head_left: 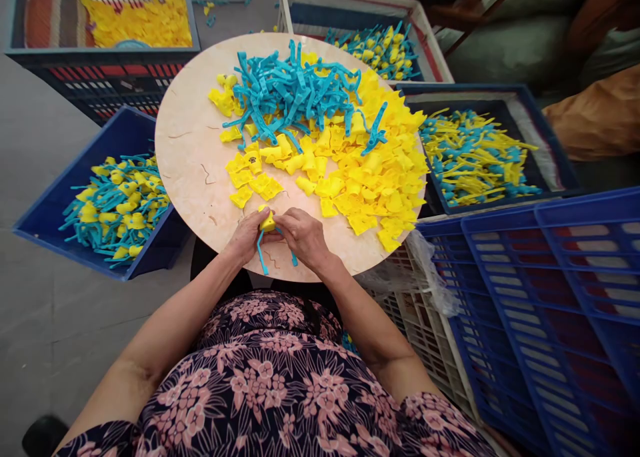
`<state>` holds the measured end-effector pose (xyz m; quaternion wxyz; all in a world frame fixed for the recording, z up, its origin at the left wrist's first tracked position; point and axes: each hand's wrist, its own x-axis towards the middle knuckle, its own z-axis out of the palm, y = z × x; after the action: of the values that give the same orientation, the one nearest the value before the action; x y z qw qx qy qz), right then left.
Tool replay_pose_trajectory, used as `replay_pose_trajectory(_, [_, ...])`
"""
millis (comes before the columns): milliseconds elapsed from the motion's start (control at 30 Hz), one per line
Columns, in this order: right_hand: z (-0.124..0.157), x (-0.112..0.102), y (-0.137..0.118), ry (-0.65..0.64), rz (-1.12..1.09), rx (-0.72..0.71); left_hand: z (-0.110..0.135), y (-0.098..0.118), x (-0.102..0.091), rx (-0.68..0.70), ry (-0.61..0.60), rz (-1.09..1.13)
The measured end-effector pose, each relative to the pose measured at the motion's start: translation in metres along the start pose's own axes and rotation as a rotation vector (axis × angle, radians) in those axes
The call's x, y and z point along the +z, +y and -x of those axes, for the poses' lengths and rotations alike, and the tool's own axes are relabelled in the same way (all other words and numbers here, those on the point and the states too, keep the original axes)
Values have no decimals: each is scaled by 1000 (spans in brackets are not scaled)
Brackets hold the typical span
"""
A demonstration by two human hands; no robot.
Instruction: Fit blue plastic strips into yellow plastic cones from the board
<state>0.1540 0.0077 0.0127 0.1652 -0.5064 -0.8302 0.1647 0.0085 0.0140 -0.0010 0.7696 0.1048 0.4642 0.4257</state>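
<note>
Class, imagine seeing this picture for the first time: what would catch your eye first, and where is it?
The eye would probably land first on the tangled heap of blue plastic pieces on the far part of the round tabletop, with the yellow plastic pieces spreading to its right edge. Next come the left hand and right hand at the near edge, holding a yellow-and-blue piece between them.

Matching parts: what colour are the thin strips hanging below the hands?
Thin plastic strips: turquoise blue, clearest in the head view.
</note>
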Motion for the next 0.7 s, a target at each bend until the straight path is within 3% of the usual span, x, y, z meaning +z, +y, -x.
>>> replay_pose_trajectory(133, [-1, 0, -2, 13, -11, 11, -3, 0, -3, 19, -6, 5])
replay_pose_trajectory(267, [4, -6, 0, 83, -343, 42, -2, 1, -8, -16, -37, 39])
replay_pose_trajectory(367, [11, -8, -3, 107, -487, 148, 9, -3, -8, 110, -120, 42])
replay_pose_trajectory(433, [15, -8, -7, 47, -544, 186, 18, -8, -6, 222, -188, 16])
replay_pose_trajectory(567, [19, -7, -16, -49, -644, 163, 32, -12, -7, 330, -281, -112])
replay_pose_trajectory(700, [26, -9, -23, 17, -702, 121, 45, -10, -8, 434, -310, -272])
